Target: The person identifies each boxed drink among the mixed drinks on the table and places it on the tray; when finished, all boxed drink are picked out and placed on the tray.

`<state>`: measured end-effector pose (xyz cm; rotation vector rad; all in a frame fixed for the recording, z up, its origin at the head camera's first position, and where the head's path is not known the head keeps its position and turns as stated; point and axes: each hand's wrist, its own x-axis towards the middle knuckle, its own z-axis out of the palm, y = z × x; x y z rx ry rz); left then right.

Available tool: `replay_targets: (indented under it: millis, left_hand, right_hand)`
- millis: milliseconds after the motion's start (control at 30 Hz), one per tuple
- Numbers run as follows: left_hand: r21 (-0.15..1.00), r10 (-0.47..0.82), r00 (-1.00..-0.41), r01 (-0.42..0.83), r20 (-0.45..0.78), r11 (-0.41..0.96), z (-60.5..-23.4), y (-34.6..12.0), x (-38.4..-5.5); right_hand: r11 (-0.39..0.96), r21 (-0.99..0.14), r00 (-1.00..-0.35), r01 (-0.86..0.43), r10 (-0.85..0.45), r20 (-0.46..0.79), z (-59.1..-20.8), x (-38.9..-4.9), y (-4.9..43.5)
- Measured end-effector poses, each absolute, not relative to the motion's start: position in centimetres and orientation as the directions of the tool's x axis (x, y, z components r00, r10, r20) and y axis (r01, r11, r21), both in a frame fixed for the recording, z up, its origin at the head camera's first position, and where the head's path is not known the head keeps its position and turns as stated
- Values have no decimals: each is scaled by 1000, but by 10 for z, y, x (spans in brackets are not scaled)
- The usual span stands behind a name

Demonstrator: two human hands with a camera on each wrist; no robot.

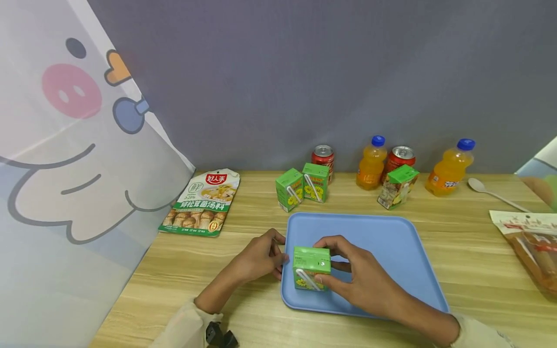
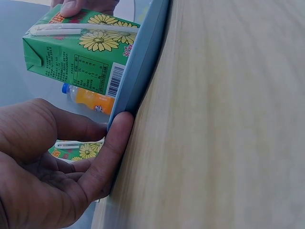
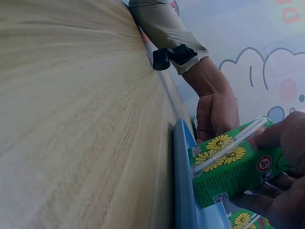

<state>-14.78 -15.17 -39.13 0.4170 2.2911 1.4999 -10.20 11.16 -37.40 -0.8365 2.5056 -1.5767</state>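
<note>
My right hand (image 1: 363,278) grips a green drink carton (image 1: 311,263) with yellow flowers and a white straw on its side. The carton stands at the left end of a blue tray (image 1: 374,232). In the right wrist view the carton (image 3: 233,164) sits between thumb and fingers, its base at the tray. My left hand (image 1: 258,256) is at the tray's left edge. The left wrist view shows thumb and a finger of that hand (image 2: 57,157) pinching the tray rim (image 2: 138,71); its other fingers are curled and partly hidden.
Two more green cartons (image 1: 289,189) stand behind the tray, with a red can (image 1: 323,157), orange drink bottles (image 1: 372,164), a second can (image 1: 402,153) and a brown-green carton (image 1: 398,186). A soup packet (image 1: 202,203) lies left; a spoon (image 1: 496,194) and a food bag (image 1: 535,251) lie right.
</note>
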Motion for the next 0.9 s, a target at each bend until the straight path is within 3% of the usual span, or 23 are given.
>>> replay_targets:
  millis: [167,400,900]
  left_hand:
    - [917,438,-887,46,-144,396,-391,-152,-149]
    - [923,444,-885,47,-138,382,-393,-152,-149]
    - [925,440,-886,40,-142,379,-391,-152,-147]
  right_hand:
    - [326,-843,-832,-429,-505,228,-371,-104,114]
    - [285,-785,-770,-550,-536,345,-355,-117,132]
    - [367,-658,-751,-658,-390,533,-319,-193,223]
